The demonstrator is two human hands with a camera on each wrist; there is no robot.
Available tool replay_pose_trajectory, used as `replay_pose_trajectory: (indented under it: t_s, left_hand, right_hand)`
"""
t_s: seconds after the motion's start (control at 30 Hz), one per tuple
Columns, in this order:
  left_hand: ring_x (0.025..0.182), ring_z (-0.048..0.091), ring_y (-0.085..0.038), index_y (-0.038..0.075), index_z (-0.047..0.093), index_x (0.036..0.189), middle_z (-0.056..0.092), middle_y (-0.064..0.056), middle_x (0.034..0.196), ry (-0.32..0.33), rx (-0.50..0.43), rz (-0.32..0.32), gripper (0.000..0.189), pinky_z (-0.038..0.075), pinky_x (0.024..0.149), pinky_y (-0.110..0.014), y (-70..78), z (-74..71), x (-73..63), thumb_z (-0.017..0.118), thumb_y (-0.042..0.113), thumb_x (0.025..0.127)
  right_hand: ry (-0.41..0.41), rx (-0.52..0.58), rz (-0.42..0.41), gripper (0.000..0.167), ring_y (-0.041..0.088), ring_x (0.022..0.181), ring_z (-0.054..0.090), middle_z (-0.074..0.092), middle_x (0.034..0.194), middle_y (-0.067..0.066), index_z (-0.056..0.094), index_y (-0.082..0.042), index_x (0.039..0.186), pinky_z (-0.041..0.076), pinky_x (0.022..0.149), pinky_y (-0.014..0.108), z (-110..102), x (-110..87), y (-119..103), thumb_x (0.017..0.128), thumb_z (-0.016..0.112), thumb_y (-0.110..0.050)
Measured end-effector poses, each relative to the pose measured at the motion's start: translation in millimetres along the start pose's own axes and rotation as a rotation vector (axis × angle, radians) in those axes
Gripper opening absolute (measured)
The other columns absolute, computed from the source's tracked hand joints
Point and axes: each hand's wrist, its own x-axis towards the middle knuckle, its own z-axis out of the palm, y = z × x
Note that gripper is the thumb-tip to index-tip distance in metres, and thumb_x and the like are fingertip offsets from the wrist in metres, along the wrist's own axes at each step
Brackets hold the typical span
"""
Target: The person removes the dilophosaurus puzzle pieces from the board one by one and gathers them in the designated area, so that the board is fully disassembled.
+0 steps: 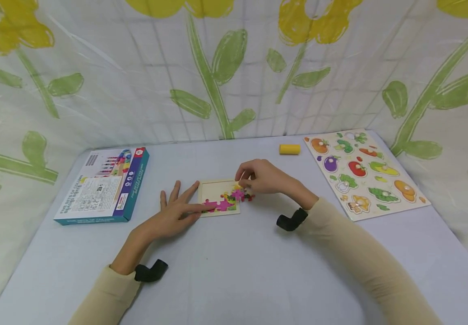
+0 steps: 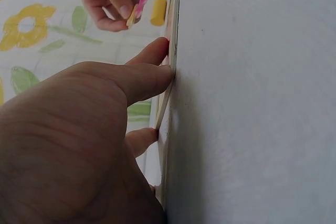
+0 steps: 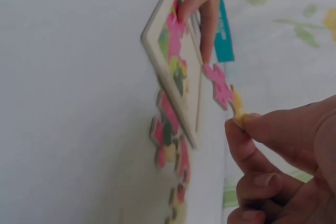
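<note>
A small square wooden puzzle tray lies mid-table, with pink and green jigsaw pieces fitted along its near side. My left hand is spread at the tray's left side, one straight finger pressing on the fitted pieces. Between thumb and index finger, my right hand pinches a pink and yellow jigsaw piece, raised over the tray's right side. Several loose jigsaw pieces lie beside the tray's right edge, partly overlapped by the right hand in the head view.
At the left stands a flat blue-and-white toy box. To the right lies a wooden vegetable puzzle board. A yellow cylinder sits near the back edge, before a flower-printed curtain.
</note>
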Motion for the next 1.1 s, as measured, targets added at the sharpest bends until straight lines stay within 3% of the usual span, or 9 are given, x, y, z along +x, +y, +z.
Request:
replay_pose_trajectory:
  t_s: [0.63, 1.1]
  left_hand:
    - [0.16, -0.018, -0.058, 0.033, 0.072, 0.138, 0.013, -0.018, 0.179, 0.002, -0.023, -0.012, 0.034, -0.022, 0.115, -0.083, 0.6, 0.3, -0.4, 0.059, 0.025, 0.108]
    - [0.16, -0.017, -0.059, 0.033, 0.072, 0.138, 0.013, -0.018, 0.179, 0.003, -0.013, -0.02, 0.034, -0.022, 0.115, -0.083, 1.2, 0.6, -1.0, 0.06, 0.024, 0.108]
  right_hand:
    - [0.042, -0.051, 0.078, 0.006, 0.018, 0.08, 0.061, 0.078, 0.093, 0.001, 0.076, -0.014, 0.104, 0.051, 0.074, 0.031, -11.6, -36.0, 35.1, 0.1, 0.072, -0.012]
    - [0.095, -0.115, 0.094, 0.006, 0.016, 0.078, 0.059, 0.075, 0.091, 0.002, 0.076, -0.014, 0.104, 0.049, 0.072, 0.03, -5.0, -41.3, 40.4, 0.1, 0.071, -0.012]
